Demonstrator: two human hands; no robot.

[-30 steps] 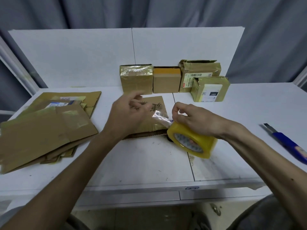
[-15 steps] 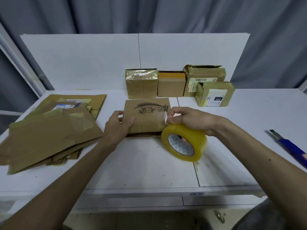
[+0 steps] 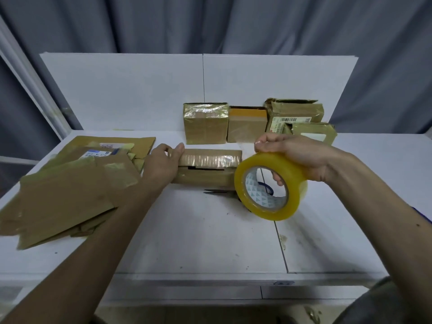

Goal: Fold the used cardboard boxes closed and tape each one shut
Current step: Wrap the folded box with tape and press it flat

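- The box lies mid-table, long side toward me, with open tabletop between it and the near edge.
- Just behind it, four back boxes stand in a row against the white panel, leaving only a narrow strip between.
- To the left, the pile of flat cardboard reaches the table's left edge and lies close beside my left hand.
- The left hand grips the box's left end, thumb on top and fingers curled round the end.
- The right hand holds the roll just off the box's right end. Its fingers are hooked through the core, and thumb and forefinger are pinched together above.
- Half a second ago the box showed its printed face; now a narrow, tape-glossed side with a dark slot faces me and the print is out of sight.
- The left hand was then at the near left corner; now it wraps the end. The roll stays in the right hand.
- The blue cutter showed fully then; now my forearm hides all but a sliver.
- A pale film seems to rise from the pinched fingers, too faint to trace.
- Something dark and thin lies under the roll, with blue showing through the core; I can't tell what it is.
- The roll covers the box's right end.
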